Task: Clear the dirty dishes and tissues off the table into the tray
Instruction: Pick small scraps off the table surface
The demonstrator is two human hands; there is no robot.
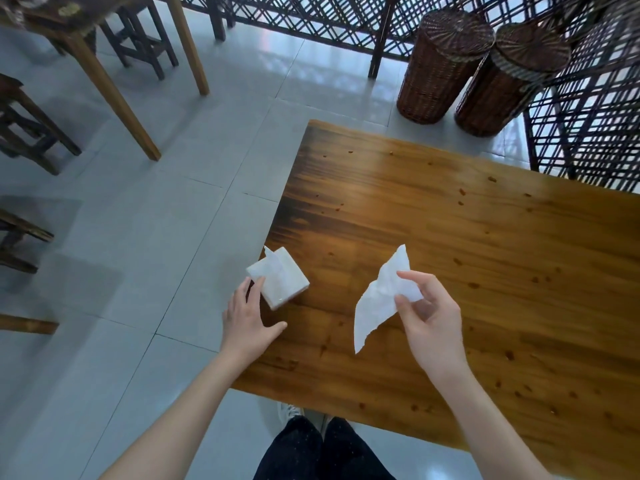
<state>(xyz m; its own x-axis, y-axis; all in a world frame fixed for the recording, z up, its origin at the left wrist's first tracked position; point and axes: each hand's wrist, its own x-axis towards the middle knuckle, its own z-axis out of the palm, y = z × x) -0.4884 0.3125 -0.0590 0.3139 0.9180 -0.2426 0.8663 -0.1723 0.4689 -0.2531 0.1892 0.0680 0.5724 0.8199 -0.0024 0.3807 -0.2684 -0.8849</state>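
Note:
A white tissue pack (278, 278) lies at the left edge of the wooden table (485, 258), with one sheet poking out of its top. My left hand (247, 317) rests beside it, fingers spread, fingertips touching the pack's near corner. My right hand (427, 313) pinches a loose white tissue (379, 299) between thumb and fingers, held above the tabletop. Small reddish-brown crumbs and spots are scattered over the wood. No dishes or tray are in view.
Two tall wicker baskets (446, 64) stand on the tiled floor beyond the table's far edge, by a dark lattice screen (588, 133). Another wooden table (114, 81) and dark stools (24, 126) stand to the left. My legs and shoes show below the near edge.

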